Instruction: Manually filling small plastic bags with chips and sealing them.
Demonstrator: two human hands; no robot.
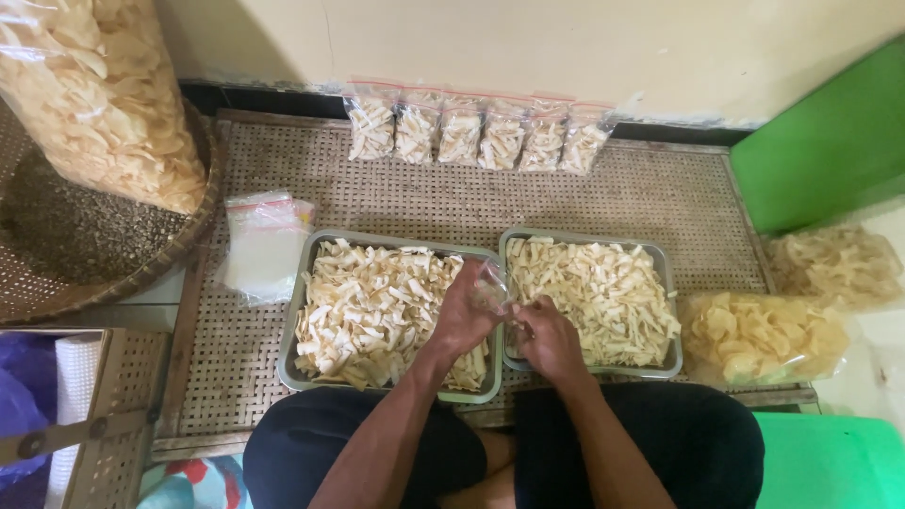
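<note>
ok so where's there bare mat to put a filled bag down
Bare woven mat lies between the row of filled bags by the wall and the two trays. A narrower strip sits left of the left tray, below the stack of empty bags. It is crowded around both hands and the chip bags on the right.

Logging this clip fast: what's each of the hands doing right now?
Left hand: closed on a small clear plastic bag, over the trays.
Right hand: fingers curled at the bag's lower edge; grip cannot be told.
</note>
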